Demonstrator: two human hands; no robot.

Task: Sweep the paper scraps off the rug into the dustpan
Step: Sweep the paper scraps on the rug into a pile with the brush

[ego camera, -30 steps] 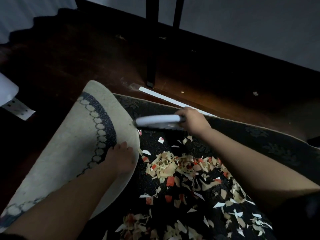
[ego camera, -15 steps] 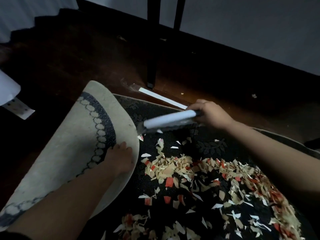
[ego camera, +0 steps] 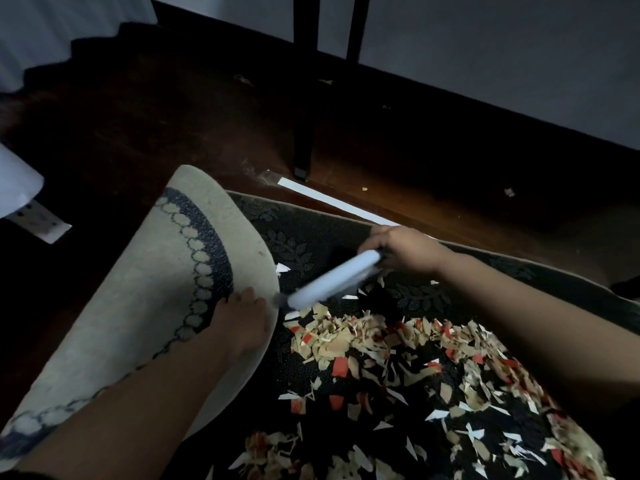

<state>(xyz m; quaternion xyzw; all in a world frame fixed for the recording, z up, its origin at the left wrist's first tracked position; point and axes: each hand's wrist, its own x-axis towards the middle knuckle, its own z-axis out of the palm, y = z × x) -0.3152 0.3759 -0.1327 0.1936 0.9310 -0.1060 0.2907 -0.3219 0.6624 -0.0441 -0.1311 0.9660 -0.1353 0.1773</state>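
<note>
The rug (ego camera: 294, 244) is laid on the floor (ego camera: 173, 116), its left end folded over. Paper scraps (ego camera: 381, 348) are spread on the rug, right of the fold. A brush (ego camera: 332, 278) is positioned behind the scraps. 1 furniture leg (ego camera: 303, 98) is set farther behind.

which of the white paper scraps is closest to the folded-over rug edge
The lone white scrap lying just right of the folded-over flap, above the brush tip; other white scraps lie lower, in the pile.
</note>
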